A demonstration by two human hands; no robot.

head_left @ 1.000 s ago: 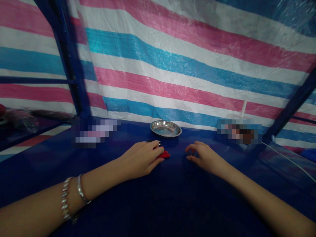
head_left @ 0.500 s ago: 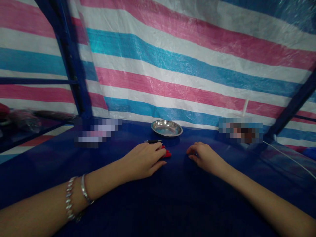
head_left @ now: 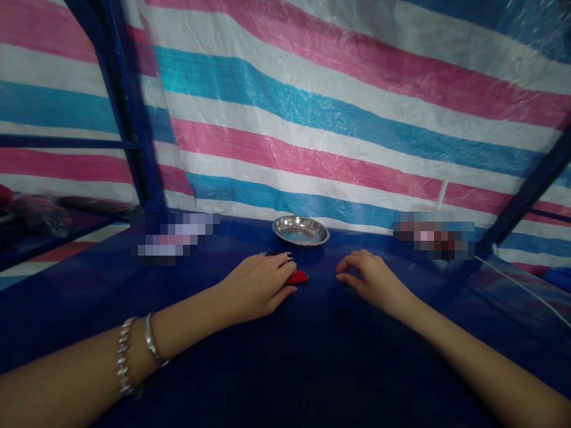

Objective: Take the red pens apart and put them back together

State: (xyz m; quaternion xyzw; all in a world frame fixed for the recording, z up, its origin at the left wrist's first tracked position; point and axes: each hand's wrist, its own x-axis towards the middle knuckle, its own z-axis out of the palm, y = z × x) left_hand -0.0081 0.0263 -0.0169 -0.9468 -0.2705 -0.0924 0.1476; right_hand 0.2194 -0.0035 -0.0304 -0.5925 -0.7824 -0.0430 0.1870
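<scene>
My left hand point(head_left: 261, 284) lies palm down on the blue table cover point(head_left: 312, 368), fingers together and curved over a small red object point(head_left: 298, 277) whose tip sticks out to the right. A thin dark pen-like thing point(head_left: 276, 254) lies just beyond its fingertips. My right hand point(head_left: 373, 278) rests a short way to the right, fingers curled inward with the tips near the cover; what they hold, if anything, is hidden. A shallow steel dish point(head_left: 300, 230) stands behind and between the hands. Bracelets point(head_left: 134, 353) circle my left wrist.
A striped pink, white and blue tarpaulin point(head_left: 339, 113) hangs close behind the table. Blue frame posts stand at the left point(head_left: 127, 113) and right point(head_left: 530, 190). A white cable point(head_left: 521, 286) runs along the right side. Dark bundles point(head_left: 40, 214) lie on a side shelf at left.
Both hands stay almost where they were. My right hand's fingers have curled a little tighter. The red object stays under my left fingers.
</scene>
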